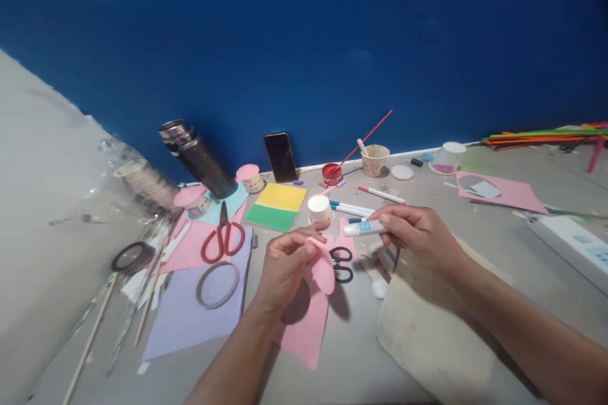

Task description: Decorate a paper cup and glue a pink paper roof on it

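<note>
My left hand (288,264) pinches a small pink paper piece (323,271) with a rounded edge, held above the table. In my right hand (418,235) is a white and blue tube of glue (365,228), its tip pointing left toward the paper. Paper and tube are apart. Below my left hand lies a larger pink sheet (306,335) with a ragged edge. Black-handled scissors (342,264) rest just behind the pink piece, partly covered. A white paper cup (319,209) stands upside down beyond my hands.
Red-handled scissors (223,240) and a tape roll (217,285) lie on coloured paper at left. Behind them stands a dark flask (202,161). A phone (280,158) leans on the blue wall. A cloth (432,323) and a power strip (574,247) lie at right.
</note>
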Action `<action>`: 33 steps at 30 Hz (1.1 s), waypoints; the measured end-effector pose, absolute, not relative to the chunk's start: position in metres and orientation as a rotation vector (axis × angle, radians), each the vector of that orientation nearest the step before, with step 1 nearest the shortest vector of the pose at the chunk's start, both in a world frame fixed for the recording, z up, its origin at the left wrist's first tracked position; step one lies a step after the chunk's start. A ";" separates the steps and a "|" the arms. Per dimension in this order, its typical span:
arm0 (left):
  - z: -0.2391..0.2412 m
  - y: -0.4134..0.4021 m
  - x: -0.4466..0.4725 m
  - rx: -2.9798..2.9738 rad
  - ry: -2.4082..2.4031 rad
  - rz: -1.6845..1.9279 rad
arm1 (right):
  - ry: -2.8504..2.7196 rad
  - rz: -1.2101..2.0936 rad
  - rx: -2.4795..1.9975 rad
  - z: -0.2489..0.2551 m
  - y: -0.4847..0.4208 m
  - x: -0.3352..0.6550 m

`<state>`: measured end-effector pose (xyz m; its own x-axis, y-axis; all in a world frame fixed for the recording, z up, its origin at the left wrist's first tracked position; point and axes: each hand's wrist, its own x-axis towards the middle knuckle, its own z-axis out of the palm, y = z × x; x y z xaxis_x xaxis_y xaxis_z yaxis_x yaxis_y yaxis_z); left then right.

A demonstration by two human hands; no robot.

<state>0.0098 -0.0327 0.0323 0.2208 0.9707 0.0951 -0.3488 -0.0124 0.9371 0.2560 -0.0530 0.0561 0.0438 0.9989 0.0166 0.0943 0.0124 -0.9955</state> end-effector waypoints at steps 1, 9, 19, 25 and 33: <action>0.034 -0.034 0.010 1.152 0.748 1.232 | -1.321 1.029 -1.321 0.058 -0.055 0.255; 0.041 -0.043 0.018 1.549 0.661 1.266 | -1.514 0.745 -1.441 0.061 -0.059 0.248; 0.036 -0.050 0.018 1.505 0.670 1.244 | -1.446 0.701 -1.503 0.062 -0.059 0.251; 0.035 -0.048 0.015 1.409 0.701 1.245 | -1.347 0.723 -1.507 0.064 -0.059 0.248; 0.031 -0.046 0.017 1.418 0.771 1.237 | -1.442 0.567 -1.329 0.058 -0.063 0.249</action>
<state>0.0172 -0.0463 0.0308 0.2568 0.9268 0.2741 -0.1618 -0.2384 0.9576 0.2489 -0.0634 0.0584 0.1629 0.9158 0.3672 0.4207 0.2722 -0.8654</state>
